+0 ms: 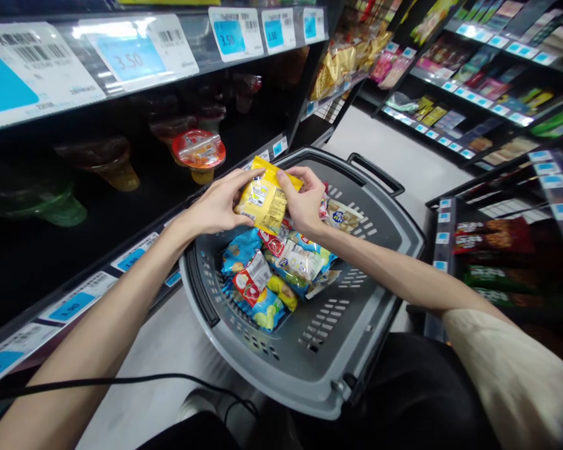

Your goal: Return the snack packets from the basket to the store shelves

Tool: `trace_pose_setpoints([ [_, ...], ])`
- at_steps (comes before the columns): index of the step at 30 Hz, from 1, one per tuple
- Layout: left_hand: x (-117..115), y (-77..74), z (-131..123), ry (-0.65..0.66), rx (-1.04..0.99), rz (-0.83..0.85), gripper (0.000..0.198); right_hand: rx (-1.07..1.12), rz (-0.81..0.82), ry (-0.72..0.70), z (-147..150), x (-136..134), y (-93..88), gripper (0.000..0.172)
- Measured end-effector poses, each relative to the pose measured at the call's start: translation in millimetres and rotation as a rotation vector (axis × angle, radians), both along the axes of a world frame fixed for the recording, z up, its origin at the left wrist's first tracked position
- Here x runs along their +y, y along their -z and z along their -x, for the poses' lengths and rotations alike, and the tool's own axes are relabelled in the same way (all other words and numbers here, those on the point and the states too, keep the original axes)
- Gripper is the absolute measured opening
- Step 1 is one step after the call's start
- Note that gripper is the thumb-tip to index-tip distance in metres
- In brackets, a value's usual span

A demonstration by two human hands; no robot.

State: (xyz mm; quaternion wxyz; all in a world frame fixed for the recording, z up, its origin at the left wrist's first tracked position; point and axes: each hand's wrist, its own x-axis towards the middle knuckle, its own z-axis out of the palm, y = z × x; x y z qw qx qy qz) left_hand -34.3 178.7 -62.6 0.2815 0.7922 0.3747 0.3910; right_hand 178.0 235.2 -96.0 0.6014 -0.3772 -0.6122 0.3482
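Observation:
A yellow snack packet (264, 201) with printed labels is held between my two hands above a grey shopping basket (328, 381). My left hand (219, 203) grips its left edge, thumb below and fingers behind. At the upper right side, my right hand (304, 197) presses the packet with its thumb on the front. Below them, several snack bags lie in the basket, among them a blue and red bag (253, 287) and a beige packet (343, 215). The far part of the basket's contents is partly hidden by my hands.
To the left, a dark shelf holds several jelly cups (199, 150), with price tags (237, 34) along its edges. Shelves of packaged goods (478, 87) stand across the aisle floor (375, 140). A black cable (169, 377) hangs at lower left. The basket handle (375, 175) projects at the far side.

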Motion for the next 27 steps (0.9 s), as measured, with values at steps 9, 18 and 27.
trace_pose_setpoints([
  [9,5.3,7.9,2.8,-0.084,-0.117,-0.13,0.108,-0.072,-0.153,-0.24,0.9,-6.5,-5.1,0.075],
  [18,9.2,12.2,5.9,-0.116,-0.094,-0.229,0.109,-0.16,-0.206,-0.37,3.5,-12.8,-0.2,0.11],
  [27,2.8,1.4,3.5,-0.119,-0.064,-0.243,0.105,-0.271,-0.334,-0.329,-5.7,-6.1,7.0,0.105],
])
